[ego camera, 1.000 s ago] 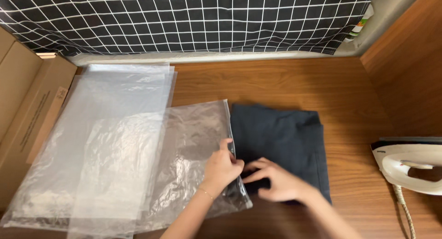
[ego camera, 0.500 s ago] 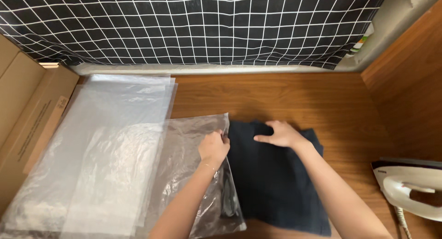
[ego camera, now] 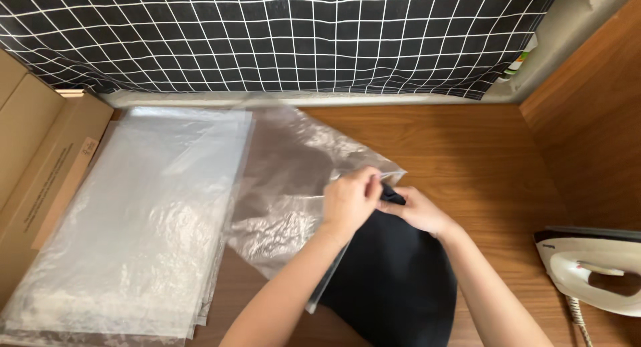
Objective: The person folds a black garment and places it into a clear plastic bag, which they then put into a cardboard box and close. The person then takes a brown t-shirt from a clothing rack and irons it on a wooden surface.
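A folded dark navy garment (ego camera: 394, 273) is lifted off the wooden table, hanging toward me. My right hand (ego camera: 415, 210) grips its top edge. My left hand (ego camera: 350, 200) pinches the open edge of a clear plastic bag (ego camera: 294, 180), which is raised and tilted up toward the back wall. The two hands meet at the bag's mouth, with the garment's top corner between them. Whether the garment's edge is inside the bag I cannot tell.
A stack of clear plastic bags (ego camera: 147, 220) lies on the left of the wooden table (ego camera: 467, 140). A cardboard box (ego camera: 40, 160) stands at the far left. A white iron (ego camera: 594, 270) sits at the right edge. A black grid-patterned cloth (ego camera: 300, 33) hangs behind.
Both hands have lifted the garment and the bag off the table. The bag has swung up toward the back, and the right hand has moved to the garment's top edge beside the left hand.
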